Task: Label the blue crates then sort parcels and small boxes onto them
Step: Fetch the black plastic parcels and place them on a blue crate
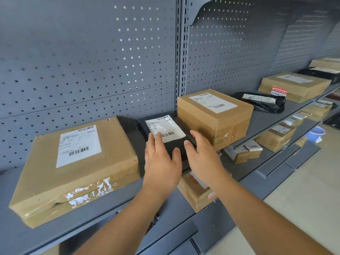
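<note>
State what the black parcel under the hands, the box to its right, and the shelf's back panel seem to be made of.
Black parcel: probably matte plastic wrap, dull dark surface, white paper label.
Box: brown corrugated cardboard, glossy clear tape at its seams.
Back panel: likely grey painted metal, punched with regular holes.

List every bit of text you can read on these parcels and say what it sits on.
None can be read.
Black parcel, white label: barcodes and print, too blurred.
Flat brown box, label: blurred.
Taller brown box, label: blurred.
Far brown box, red sticker: characters too small.
Black bag, label: blurred.
</note>
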A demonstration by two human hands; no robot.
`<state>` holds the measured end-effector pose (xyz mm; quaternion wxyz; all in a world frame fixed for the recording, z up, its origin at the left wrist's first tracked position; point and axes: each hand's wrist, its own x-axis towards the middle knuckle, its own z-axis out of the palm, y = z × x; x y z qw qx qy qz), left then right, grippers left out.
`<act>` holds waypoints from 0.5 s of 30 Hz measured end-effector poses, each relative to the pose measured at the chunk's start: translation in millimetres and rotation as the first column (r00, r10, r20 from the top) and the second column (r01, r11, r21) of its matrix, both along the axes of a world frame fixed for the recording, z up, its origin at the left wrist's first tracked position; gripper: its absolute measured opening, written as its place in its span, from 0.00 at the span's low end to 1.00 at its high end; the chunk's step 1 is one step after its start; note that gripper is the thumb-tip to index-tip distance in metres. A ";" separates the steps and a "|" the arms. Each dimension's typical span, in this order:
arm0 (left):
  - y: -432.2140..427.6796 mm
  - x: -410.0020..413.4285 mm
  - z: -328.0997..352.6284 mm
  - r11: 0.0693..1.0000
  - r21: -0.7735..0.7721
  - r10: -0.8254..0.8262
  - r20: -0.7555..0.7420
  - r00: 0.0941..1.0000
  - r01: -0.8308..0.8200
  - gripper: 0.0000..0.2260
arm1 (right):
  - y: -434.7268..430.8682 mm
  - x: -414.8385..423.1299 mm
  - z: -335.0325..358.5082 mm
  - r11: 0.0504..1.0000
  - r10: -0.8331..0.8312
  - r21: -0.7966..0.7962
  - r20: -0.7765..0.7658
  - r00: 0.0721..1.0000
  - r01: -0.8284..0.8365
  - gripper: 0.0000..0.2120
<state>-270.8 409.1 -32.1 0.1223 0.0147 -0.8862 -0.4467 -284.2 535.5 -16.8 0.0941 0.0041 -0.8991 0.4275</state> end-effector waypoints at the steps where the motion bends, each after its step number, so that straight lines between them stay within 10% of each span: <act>1: 0.0 -3.0 -0.9 1.000 0.007 0.009 0.023 1.000 -0.009 0.32 | 0.0 -5.4 -0.6 1.000 0.003 -0.004 0.021 1.000 -0.003 0.25; 15: 19.4 -9.7 18.8 0.944 0.168 0.218 0.328 0.919 -0.284 0.30 | 12.4 -39.5 0.1 0.984 0.138 -0.141 0.248 0.959 -0.105 0.27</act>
